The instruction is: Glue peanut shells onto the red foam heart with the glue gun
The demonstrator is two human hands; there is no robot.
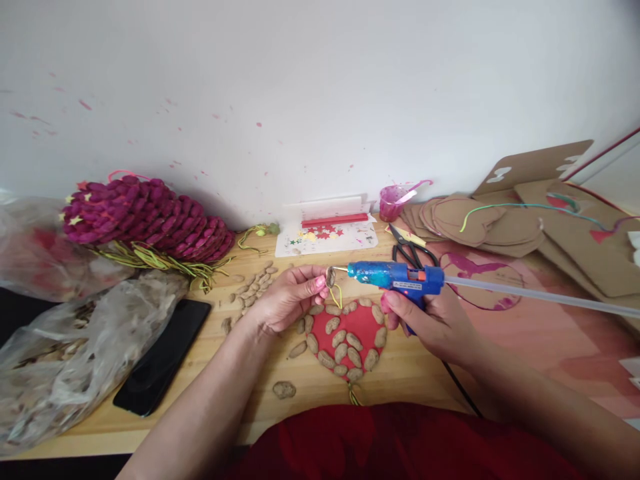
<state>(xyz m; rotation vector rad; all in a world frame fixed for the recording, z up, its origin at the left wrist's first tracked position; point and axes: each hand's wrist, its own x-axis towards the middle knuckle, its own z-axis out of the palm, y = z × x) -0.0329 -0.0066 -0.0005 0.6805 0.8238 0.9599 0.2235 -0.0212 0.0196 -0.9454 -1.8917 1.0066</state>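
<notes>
My left hand (295, 293) pinches a peanut (331, 276) between thumb and fingers. In my right hand (430, 320) is a blue glue gun (387, 275), its metal nozzle at the peanut and a long clear glue stick (540, 297) running out of its back. Below both hands lies a red heart-shaped piece (326, 339), with peanuts along its edge and several more in its middle. A yellow-green string loop (337, 297) stands at the heart's top, and another string (354, 393) hangs from its tip. Loose peanuts (253, 290) are scattered left of the heart.
At left are stacked magenta peanut-covered pieces (145, 217), a plastic bag of peanuts (95, 353) and a black phone (163, 357). Behind stand a white sheet with star cut-outs (360, 245) and a purple cup (390, 205). Scissors (413, 252) and cardboard shapes (465, 220) lie at right.
</notes>
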